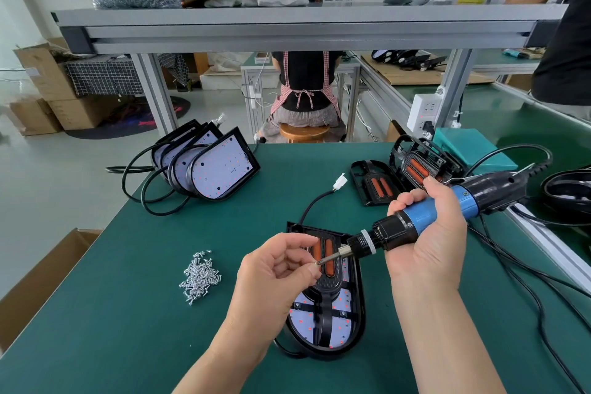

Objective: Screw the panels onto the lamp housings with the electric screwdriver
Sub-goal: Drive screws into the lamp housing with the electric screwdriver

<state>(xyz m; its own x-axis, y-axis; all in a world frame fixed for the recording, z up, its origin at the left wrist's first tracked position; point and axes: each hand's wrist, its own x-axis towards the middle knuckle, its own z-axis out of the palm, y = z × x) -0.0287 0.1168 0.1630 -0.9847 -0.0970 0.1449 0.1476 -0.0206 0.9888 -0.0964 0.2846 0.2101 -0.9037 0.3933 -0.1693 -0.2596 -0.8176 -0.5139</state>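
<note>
My right hand (425, 233) grips the blue and black electric screwdriver (415, 221), held level above the table with its bit pointing left. At the bit's tip, my left hand (278, 269) pinches a small screw (317, 263) between thumb and fingers. Below both hands lies a black lamp housing (329, 320) with a panel bearing two orange strips on its white LED board. A pile of silver screws (200, 277) lies to the left on the green table (128, 313).
Several finished lamp housings (208, 166) with cables lean together at the back left. Loose black panels (377, 182) lie at the back right beside a teal box (470, 147). The screwdriver's black cables run along the right. A person sits beyond the table, back turned.
</note>
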